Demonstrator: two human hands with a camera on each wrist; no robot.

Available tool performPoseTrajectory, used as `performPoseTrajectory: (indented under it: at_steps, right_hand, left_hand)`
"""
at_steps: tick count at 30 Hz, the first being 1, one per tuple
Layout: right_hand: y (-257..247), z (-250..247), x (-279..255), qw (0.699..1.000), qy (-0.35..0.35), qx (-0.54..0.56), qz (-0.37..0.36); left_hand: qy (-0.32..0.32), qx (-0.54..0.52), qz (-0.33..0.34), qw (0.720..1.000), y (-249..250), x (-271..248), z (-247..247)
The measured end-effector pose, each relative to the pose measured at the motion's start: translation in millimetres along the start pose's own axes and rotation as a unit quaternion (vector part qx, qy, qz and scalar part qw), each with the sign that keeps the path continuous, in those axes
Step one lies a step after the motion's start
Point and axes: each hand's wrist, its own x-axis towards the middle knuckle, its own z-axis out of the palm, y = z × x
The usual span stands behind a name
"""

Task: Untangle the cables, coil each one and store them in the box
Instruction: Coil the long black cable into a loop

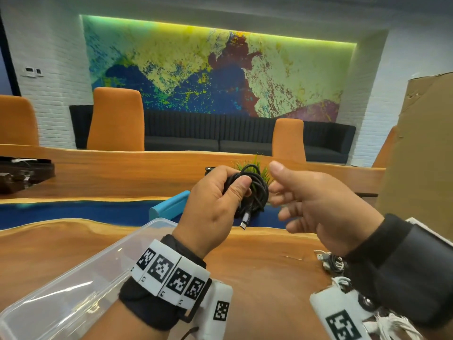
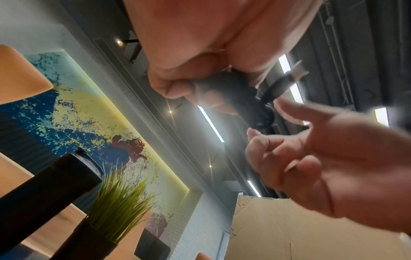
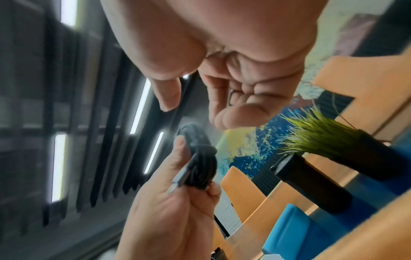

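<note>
A meeting room with a bright abstract mural, orange chairs and a dark sofa lies beyond the long wooden bench [image 1: 257, 266]. Above it, the left hand [image 1: 215, 204] is clamped round a black cable [image 1: 255, 192], its thumb pressing the finished coil against the fingers while a metal plug hangs out below. The right hand [image 1: 318, 207] sits just beside the coil, fingers relaxed and apart, holding nothing. The clear plastic box [image 1: 73, 290] stands on the bench at the lower left; no cable can be seen inside it, though only part of it shows. I judge this cable coiled and ready to go in. A heap of more cables [image 1: 333, 263], white and dark, lies on the bench under the right forearm, so most of the work is left. No brand or readable writing shows; the wristbands carry only square black-and-white code markers.
</note>
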Motion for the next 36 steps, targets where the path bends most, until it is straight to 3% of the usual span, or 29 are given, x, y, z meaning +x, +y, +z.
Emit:
performPoseTrajectory:
  at_steps: [3, 8, 10, 11, 12, 14, 15, 16, 17, 20, 21, 25, 28, 31, 33, 34, 36]
  right_hand:
    - [-2.5, 16.5, -11.9, 0.998, -0.018, -0.062, 0.005]
    - [0.7, 27.0, -9.2, 0.997, -0.041, 0.047, 0.050]
    - [-0.4, 21.7, -4.2, 0.999, -0.028, -0.020, 0.014]
    - [-1.3, 17.3, -0.9, 0.994, -0.010, -0.109, -0.022]
    - [-2.2, 10.8, 2.8, 0.973, 0.015, -0.219, -0.069]
    - [-6.7, -9.7, 11.2, 0.879, 0.072, -0.449, -0.144]
    - [-9.5, -22.7, 13.8, 0.833, 0.099, -0.524, -0.150]
    - [-11.5, -36.4, 15.5, 0.811, 0.122, -0.554, -0.146]
    - [-13.7, -49.2, 15.3, 0.816, 0.132, -0.545, -0.138]
    - [-16.3, -56.6, 6.0, 0.919, 0.100, -0.350, -0.149]
    - [-17.8, -45.7, 0.3, 0.940, 0.071, -0.298, -0.149]
    - [-17.4, 7.7, -6.0, 0.981, -0.036, -0.178, -0.062]
    - [-11.7, 27.1, 0.0, 0.988, -0.073, -0.136, -0.015]
    - [-7.6, 25.7, 5.8, 0.990, -0.080, -0.117, -0.027]
    - [-8.4, 18.8, 8.9, 0.984, -0.055, -0.161, -0.056]
    - [-9.1, 15.2, 9.7, 0.972, -0.039, -0.217, -0.082]
    - [-10.5, 9.1, 8.9, 0.919, -0.017, -0.365, -0.148]
  left_hand:
    - [0.032, 0.008, 0.000, 0.999, 1.1, -1.9, 4.9]
    - [0.059, 0.006, -0.017, 0.998, -0.2, -4.2, 9.6]
    - [0.069, 0.004, -0.030, 0.997, -2.4, -2.8, 8.2]
    - [0.076, -0.004, -0.041, 0.996, -5.1, -0.8, 6.6]
    - [0.085, -0.020, -0.057, 0.995, -7.5, 1.8, 3.8]
    - [0.109, -0.059, -0.107, 0.987, -13.9, 8.7, -9.6]
    - [0.126, -0.072, -0.130, 0.981, -18.3, 12.8, -20.2]
    - [0.142, -0.079, -0.148, 0.976, -22.4, 16.2, -32.1]
    - [0.154, -0.084, -0.157, 0.972, -25.5, 18.0, -42.8]
    - [0.162, -0.114, -0.155, 0.968, -21.6, 18.8, -49.8]
    - [0.154, -0.126, -0.155, 0.968, -17.4, 17.5, -42.7]
    - [0.106, -0.165, -0.141, 0.970, -1.6, 9.4, -9.3]
    - [0.094, -0.181, -0.120, 0.972, 6.6, 6.2, -4.9]
    - [0.071, -0.199, -0.114, 0.971, 12.6, 8.2, -10.7]
    - [0.030, -0.189, -0.129, 0.973, 13.4, 9.3, -17.0]
    - [-0.001, -0.177, -0.142, 0.974, 13.8, 9.7, -19.3]
    - [-0.070, -0.168, -0.175, 0.967, 13.7, 10.1, -20.6]
